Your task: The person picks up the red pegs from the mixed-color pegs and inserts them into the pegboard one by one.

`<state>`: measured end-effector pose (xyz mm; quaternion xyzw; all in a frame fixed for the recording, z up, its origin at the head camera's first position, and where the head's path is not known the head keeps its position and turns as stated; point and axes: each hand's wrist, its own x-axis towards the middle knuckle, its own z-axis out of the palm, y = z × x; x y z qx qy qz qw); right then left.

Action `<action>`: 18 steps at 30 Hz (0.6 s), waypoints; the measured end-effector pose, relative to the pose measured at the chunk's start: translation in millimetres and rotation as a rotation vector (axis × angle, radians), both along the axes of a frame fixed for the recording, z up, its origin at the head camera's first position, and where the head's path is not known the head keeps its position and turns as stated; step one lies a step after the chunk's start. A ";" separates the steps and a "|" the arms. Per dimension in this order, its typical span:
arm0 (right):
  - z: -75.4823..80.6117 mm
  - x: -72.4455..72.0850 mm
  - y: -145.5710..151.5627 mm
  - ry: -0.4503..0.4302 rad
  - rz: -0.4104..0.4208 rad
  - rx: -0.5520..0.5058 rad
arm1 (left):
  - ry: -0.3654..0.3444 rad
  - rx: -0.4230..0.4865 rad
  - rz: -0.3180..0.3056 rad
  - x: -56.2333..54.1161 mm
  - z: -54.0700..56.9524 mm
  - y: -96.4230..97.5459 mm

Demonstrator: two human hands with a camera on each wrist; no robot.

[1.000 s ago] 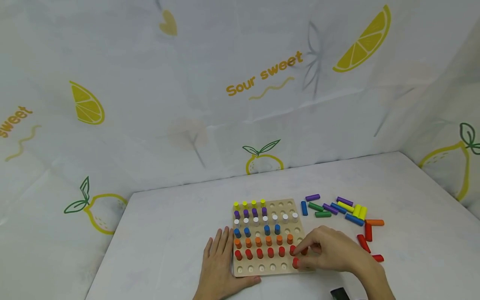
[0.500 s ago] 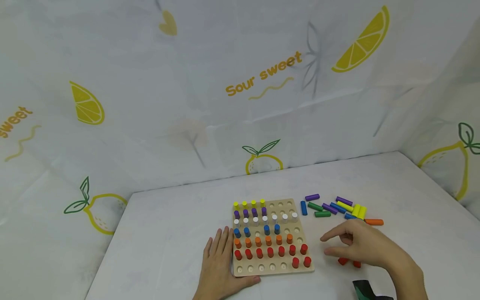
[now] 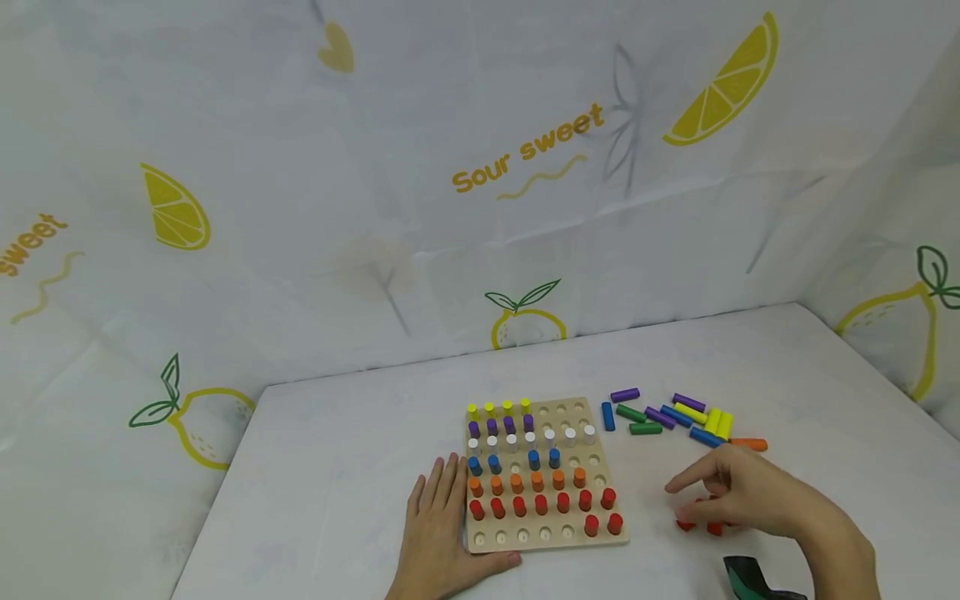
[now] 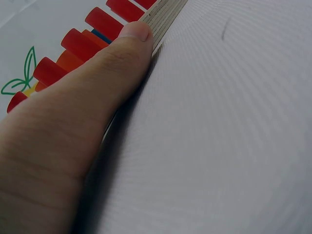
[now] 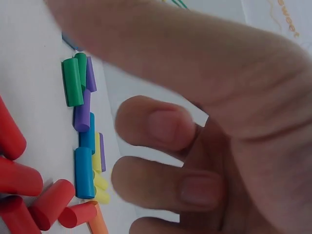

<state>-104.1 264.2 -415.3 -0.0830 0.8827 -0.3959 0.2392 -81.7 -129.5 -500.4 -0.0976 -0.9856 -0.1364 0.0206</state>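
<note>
"What do the fingers have hold of?"

"Nothing I can see. With the board (image 3: 534, 546) as the dial and twelve at its far edge, a right hand (image 3: 738, 496) hovers just past three o'clock, thumb and forefinger parted, the other fingers loosely bent. Close by, loose red pegs (image 5: 53, 204) lie on their sides in a tight cluster; whether a fingertip brushes one, I cannot tell."

"And the other hand?"

"The left hand (image 3: 441, 533) lies flat at eight o'clock, fingers straight along the board's side, thumb against the near edge."

"So where's the danger?"

"In the cluster, I'd say. The pegs are round, so a clumsy pinch could send a neighbour rolling. If that left thumb slackens, a hard push on a peg might shift the board."

"What about the standing rows?"

"Seven red pegs (image 3: 541, 505) fill one row; nearer, two more (image 3: 603, 525) stand at about four o'clock. Some look slightly tilted, so a passing knuckle might knock them."

"Farther out?"

"Mixed loose pegs (image 3: 675, 417) crowd the white table (image 3: 337, 467) toward two o'clock. Behind, at twelve, hangs a lemon-print cloth (image 3: 300, 292)."
</note>
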 end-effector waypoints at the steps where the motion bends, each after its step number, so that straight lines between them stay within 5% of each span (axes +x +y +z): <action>1: -1.3 -0.2 0.6 -0.018 -0.004 -0.005 | -0.001 0.000 0.000 -0.1 -0.2 0.0; 18: -19.5 -5.7 -10.9 -0.133 -0.104 0.098 | 0.004 0.013 -0.001 0.1 0.7 0.5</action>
